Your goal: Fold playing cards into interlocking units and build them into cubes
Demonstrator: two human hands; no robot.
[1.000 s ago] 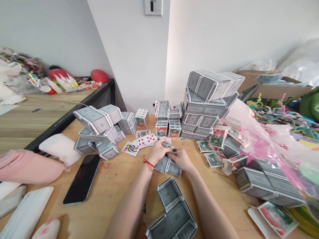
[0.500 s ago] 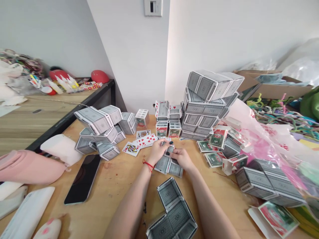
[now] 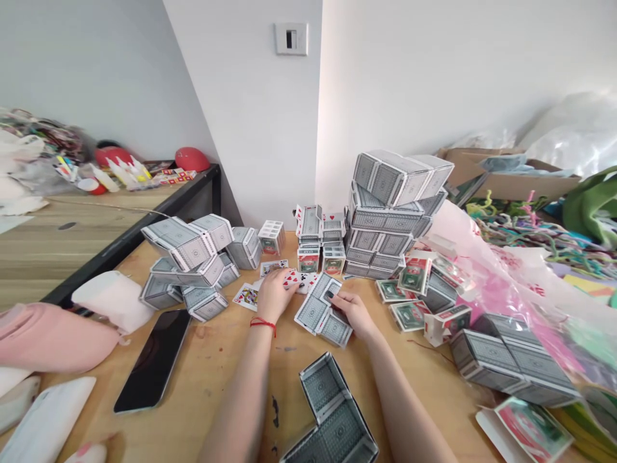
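My left hand, with a red string bracelet at the wrist, is over the face-up playing cards. Its fingers curl onto a card there and partly hide it. My right hand pinches a grey-backed piece made of joined playing cards, thumb on top, just above the wood table. Nearer to me, between my forearms, lies an L-shaped open form of grey-backed cards. A queen card is left of my left hand.
Stacked card blocks stand at right and left. Card boxes lie right of my hand, beside a card block and pink plastic. A phone lies left; small card boxes stand behind.
My left hand has let go of the joined card piece and moved left onto the face-up cards. My right hand still holds the piece. The view has tilted up slightly.
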